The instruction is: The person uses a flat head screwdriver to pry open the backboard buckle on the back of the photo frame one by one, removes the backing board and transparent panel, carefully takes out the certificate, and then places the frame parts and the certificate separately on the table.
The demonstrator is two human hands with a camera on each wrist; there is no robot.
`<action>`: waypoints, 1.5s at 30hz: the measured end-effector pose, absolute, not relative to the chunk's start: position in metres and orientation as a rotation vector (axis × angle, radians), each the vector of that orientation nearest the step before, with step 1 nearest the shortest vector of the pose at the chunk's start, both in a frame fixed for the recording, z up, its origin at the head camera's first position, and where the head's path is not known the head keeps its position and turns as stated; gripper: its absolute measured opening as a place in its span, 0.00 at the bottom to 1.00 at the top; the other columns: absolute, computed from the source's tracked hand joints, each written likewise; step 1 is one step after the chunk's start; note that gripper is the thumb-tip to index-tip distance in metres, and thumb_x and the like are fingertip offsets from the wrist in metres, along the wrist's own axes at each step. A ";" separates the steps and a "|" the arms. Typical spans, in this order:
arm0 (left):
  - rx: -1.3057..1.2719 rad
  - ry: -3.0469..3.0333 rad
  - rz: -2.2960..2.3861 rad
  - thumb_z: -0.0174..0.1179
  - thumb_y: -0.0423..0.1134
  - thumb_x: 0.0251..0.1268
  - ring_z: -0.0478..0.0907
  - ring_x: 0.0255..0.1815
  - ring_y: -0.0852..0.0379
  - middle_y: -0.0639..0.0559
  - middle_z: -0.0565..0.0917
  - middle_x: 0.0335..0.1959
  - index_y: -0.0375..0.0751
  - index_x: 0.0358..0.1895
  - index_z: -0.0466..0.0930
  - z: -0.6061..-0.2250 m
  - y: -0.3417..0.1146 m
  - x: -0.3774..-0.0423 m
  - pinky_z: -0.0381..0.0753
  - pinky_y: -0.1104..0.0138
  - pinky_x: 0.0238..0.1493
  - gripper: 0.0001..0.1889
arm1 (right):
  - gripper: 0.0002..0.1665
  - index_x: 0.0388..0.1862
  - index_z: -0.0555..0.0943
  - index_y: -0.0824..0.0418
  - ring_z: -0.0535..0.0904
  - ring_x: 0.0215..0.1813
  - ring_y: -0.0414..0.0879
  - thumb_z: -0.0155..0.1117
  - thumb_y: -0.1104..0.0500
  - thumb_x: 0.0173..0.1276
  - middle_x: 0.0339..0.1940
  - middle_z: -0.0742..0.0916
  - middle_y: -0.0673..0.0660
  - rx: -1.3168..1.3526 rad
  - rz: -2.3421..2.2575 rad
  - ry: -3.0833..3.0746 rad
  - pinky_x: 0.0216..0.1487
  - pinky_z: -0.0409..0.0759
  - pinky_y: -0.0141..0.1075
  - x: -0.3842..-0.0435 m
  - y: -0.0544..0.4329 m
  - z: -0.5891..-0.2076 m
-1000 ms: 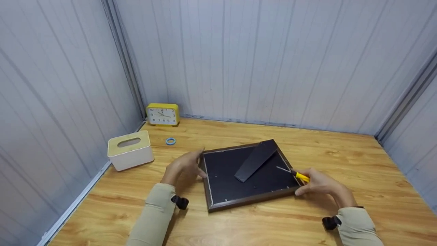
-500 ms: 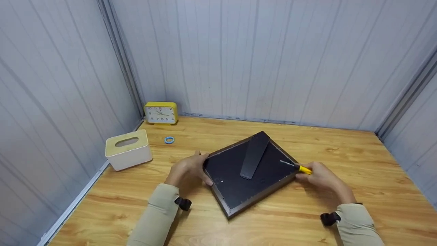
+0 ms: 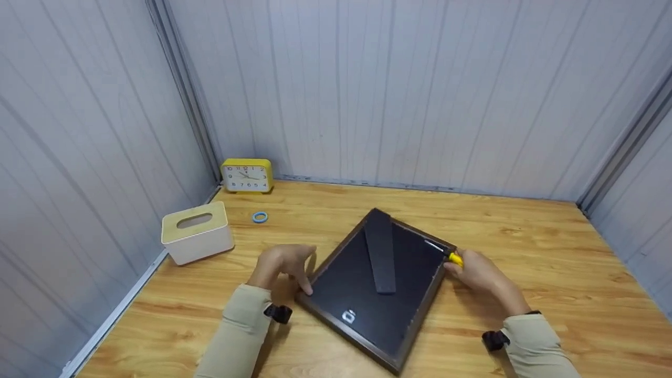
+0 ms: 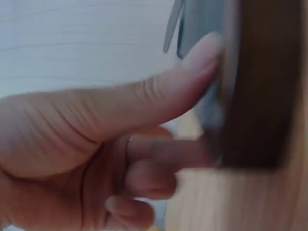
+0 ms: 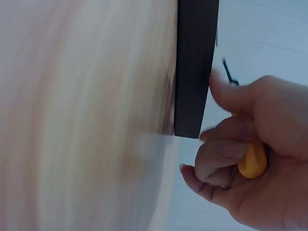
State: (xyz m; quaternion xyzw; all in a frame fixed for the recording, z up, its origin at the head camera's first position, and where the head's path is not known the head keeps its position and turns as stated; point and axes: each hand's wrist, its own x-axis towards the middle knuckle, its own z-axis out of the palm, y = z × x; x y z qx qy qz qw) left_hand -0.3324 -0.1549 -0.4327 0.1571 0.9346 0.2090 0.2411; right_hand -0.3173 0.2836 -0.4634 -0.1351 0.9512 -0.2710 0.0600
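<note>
A dark brown picture frame [image 3: 336, 294] lies back up on the wooden table, one corner toward me. Its black backing carries a long stand leg [image 3: 382, 257]. My left hand [image 3: 286, 265] is at the left corner; in the left wrist view the thumb [image 4: 202, 55] presses on the back edge and a finger touches the corner's side. At the right corner, my right hand [image 3: 475, 270] holds a yellow-handled screwdriver [image 3: 455, 259], its shaft over the backing. The handle [image 5: 252, 161] sits within the curled fingers, while the thumb touches the frame edge.
A white tissue box [image 3: 198, 244] with a wooden lid stands at the left. Behind it are a yellow clock [image 3: 247, 176] and a blue ring [image 3: 260, 217]. Pale panel walls [image 3: 367, 94] border the table [image 3: 525, 236] at the back and sides.
The picture frame has turned anticlockwise on the table, its near corner swinging toward me. Both hands moved with its corners, the screwdriver staying in the right hand.
</note>
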 end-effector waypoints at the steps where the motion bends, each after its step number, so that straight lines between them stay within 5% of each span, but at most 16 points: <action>1: 0.454 2.494 0.604 0.80 0.45 0.49 0.79 0.58 0.46 0.38 0.71 0.70 0.38 0.81 0.45 -0.432 -0.157 -0.333 0.79 0.52 0.58 0.61 | 0.20 0.45 0.77 0.69 0.70 0.24 0.43 0.65 0.51 0.73 0.23 0.76 0.54 -0.416 -0.836 2.851 0.23 0.68 0.33 -0.315 0.282 -0.462; 4: 0.525 2.340 0.766 0.75 0.36 0.57 0.85 0.42 0.50 0.40 0.85 0.53 0.42 0.82 0.39 -0.432 -0.167 -0.336 0.85 0.53 0.45 0.58 | 0.24 0.41 0.76 0.66 0.70 0.25 0.43 0.72 0.47 0.66 0.24 0.76 0.53 -0.511 -0.882 2.712 0.24 0.68 0.33 -0.307 0.276 -0.455; 6: 0.589 2.276 0.833 0.72 0.31 0.58 0.85 0.40 0.52 0.44 0.88 0.40 0.44 0.82 0.36 -0.434 -0.172 -0.341 0.85 0.55 0.42 0.58 | 0.29 0.40 0.77 0.67 0.68 0.25 0.43 0.78 0.45 0.59 0.24 0.75 0.53 -0.565 -0.900 2.625 0.25 0.67 0.33 -0.303 0.273 -0.451; 11: 0.702 2.223 0.856 0.73 0.26 0.54 0.83 0.42 0.54 0.47 0.86 0.38 0.46 0.82 0.35 -0.444 -0.167 -0.348 0.84 0.60 0.44 0.61 | 0.30 0.36 0.75 0.68 0.67 0.26 0.43 0.84 0.50 0.51 0.24 0.74 0.52 -0.581 -0.907 2.570 0.26 0.66 0.32 -0.297 0.267 -0.455; 14: 0.707 2.281 0.787 0.77 0.29 0.50 0.82 0.44 0.53 0.46 0.85 0.40 0.46 0.82 0.37 -0.448 -0.160 -0.346 0.82 0.61 0.47 0.63 | 0.32 0.42 0.76 0.74 0.69 0.28 0.44 0.83 0.53 0.53 0.26 0.76 0.54 -0.522 -0.915 2.611 0.28 0.68 0.33 -0.296 0.266 -0.458; 17: 0.793 2.348 0.718 0.80 0.37 0.46 0.78 0.56 0.50 0.40 0.81 0.56 0.44 0.82 0.37 -0.453 -0.149 -0.343 0.77 0.59 0.58 0.66 | 0.44 0.58 0.71 0.84 0.70 0.29 0.45 0.80 0.54 0.57 0.30 0.79 0.59 -0.465 -0.921 2.686 0.31 0.71 0.36 -0.297 0.268 -0.458; 20: 0.892 2.394 0.704 0.82 0.44 0.43 0.63 0.72 0.46 0.36 0.62 0.74 0.39 0.82 0.36 -0.457 -0.137 -0.343 0.63 0.56 0.71 0.69 | 0.55 0.71 0.60 0.83 0.74 0.36 0.49 0.77 0.51 0.60 0.49 0.82 0.72 -0.510 -0.905 2.717 0.40 0.76 0.42 -0.300 0.272 -0.459; 24: 0.864 2.422 0.737 0.81 0.49 0.43 0.42 0.80 0.46 0.39 0.42 0.81 0.39 0.81 0.34 -0.462 -0.130 -0.343 0.47 0.55 0.77 0.71 | 0.62 0.77 0.55 0.75 0.73 0.60 0.59 0.78 0.46 0.59 0.73 0.65 0.76 -0.679 -0.893 2.626 0.60 0.73 0.55 -0.306 0.278 -0.464; 33: 0.709 2.392 0.800 0.79 0.58 0.44 0.44 0.80 0.48 0.44 0.45 0.81 0.49 0.82 0.34 -0.468 -0.117 -0.337 0.50 0.54 0.76 0.70 | 0.67 0.76 0.50 0.79 0.58 0.74 0.70 0.82 0.52 0.53 0.76 0.59 0.77 -0.859 -0.836 2.412 0.69 0.60 0.62 -0.304 0.298 -0.458; 45: 0.750 2.308 0.865 0.80 0.53 0.47 0.37 0.80 0.52 0.45 0.37 0.82 0.52 0.83 0.35 -0.474 -0.112 -0.338 0.45 0.54 0.77 0.67 | 0.76 0.80 0.43 0.73 0.57 0.74 0.70 0.85 0.48 0.48 0.77 0.56 0.77 -0.808 -0.752 2.429 0.68 0.64 0.61 -0.308 0.313 -0.457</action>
